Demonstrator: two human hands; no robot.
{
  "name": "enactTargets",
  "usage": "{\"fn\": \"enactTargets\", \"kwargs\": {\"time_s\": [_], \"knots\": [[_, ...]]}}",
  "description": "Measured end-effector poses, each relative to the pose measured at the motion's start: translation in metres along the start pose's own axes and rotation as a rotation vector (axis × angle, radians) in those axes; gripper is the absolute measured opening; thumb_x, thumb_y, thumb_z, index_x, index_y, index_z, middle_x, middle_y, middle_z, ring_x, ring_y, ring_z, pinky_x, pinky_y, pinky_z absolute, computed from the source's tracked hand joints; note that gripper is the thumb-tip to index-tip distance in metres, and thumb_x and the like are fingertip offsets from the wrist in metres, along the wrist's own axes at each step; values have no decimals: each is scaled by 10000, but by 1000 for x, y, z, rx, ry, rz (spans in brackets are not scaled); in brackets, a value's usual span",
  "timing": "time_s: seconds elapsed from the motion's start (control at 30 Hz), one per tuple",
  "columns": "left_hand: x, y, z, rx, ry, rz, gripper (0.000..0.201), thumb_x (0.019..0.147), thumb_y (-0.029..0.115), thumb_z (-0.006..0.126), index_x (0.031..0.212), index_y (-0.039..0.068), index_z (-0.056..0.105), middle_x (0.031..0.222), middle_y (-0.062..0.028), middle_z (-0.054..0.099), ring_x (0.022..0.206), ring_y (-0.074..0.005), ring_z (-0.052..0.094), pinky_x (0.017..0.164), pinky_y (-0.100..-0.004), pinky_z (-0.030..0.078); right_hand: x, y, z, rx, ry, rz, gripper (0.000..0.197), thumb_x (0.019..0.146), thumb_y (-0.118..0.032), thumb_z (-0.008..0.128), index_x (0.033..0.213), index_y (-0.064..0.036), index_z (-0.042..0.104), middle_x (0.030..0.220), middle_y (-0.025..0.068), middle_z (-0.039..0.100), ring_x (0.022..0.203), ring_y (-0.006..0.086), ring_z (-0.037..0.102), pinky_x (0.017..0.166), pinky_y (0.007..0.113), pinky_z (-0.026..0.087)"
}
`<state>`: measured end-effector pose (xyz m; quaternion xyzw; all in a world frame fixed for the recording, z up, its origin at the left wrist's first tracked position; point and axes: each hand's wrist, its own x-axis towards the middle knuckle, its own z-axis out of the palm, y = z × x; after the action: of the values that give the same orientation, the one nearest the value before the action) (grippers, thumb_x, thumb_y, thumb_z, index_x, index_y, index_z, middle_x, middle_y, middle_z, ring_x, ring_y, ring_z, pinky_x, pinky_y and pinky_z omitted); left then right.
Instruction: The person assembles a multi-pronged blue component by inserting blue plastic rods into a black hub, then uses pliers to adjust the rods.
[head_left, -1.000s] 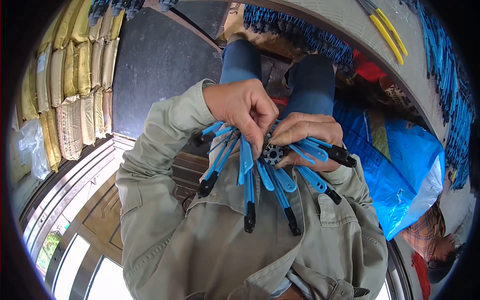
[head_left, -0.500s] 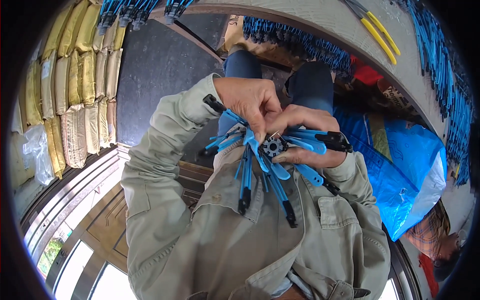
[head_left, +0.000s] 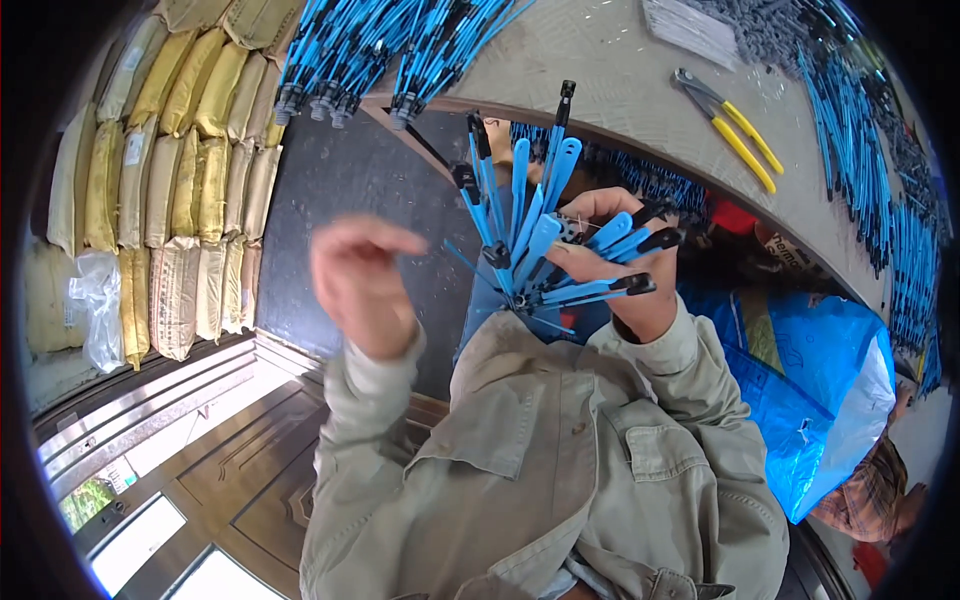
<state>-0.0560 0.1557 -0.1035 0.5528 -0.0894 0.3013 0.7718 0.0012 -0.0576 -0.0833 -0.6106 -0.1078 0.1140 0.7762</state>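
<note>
My right hand [head_left: 630,265] grips a spoked blue assembly by its small round hub [head_left: 572,228], thumb and fingers pinching around it. Flat blue arms [head_left: 540,240] and thin rods fan out from it, several tipped with black clip-like ends [head_left: 567,90]. Some arms stand up toward the table; others lie across the right palm. Apart from it on the left, my left hand [head_left: 365,280] is raised and blurred by motion. One finger points toward the assembly, and no object shows in that hand.
On the worktable [head_left: 590,60] lie yellow-handled pliers [head_left: 730,130], a clear bag of thin pieces [head_left: 690,30] and piles of blue rods [head_left: 860,170]. More rod bundles [head_left: 390,50] overhang its left edge. Stacked sacks [head_left: 170,190] stand left; a blue bag [head_left: 790,390] sits right. Another person's plaid sleeve [head_left: 865,495] shows lower right.
My left hand has let go of the blue arm near the hub and swung away left. The assembly has tilted, its arms now pointing up. The view has shifted, showing more table.
</note>
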Motion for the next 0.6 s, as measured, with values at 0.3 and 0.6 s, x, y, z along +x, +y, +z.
{"fn": "enactTargets", "kwargs": {"time_s": [0.3, 0.6], "knots": [[-54, 0, 60, 525, -167, -283, 531, 777, -60, 565, 1281, -40, 400, 1156, -187, 543, 1002, -273, 579, 873, -314, 437, -22, 0, 18, -5, -49, 14, 309, 678, 6, 754, 931, 31, 579, 810, 16, 589, 749, 59, 519, 689, 203, 444], [-55, -6, 64, 484, -340, -249, 331, 878, 6, 487, 1201, -66, 477, 1131, -172, 571, 1003, -241, 575, 853, -310, 440, -40, 13, -1, -91, 19, 14, 332, 655, 1, 779, 908, 19, 566, 822, 20, 576, 723, 64, 509, 653, 210, 435]]}}
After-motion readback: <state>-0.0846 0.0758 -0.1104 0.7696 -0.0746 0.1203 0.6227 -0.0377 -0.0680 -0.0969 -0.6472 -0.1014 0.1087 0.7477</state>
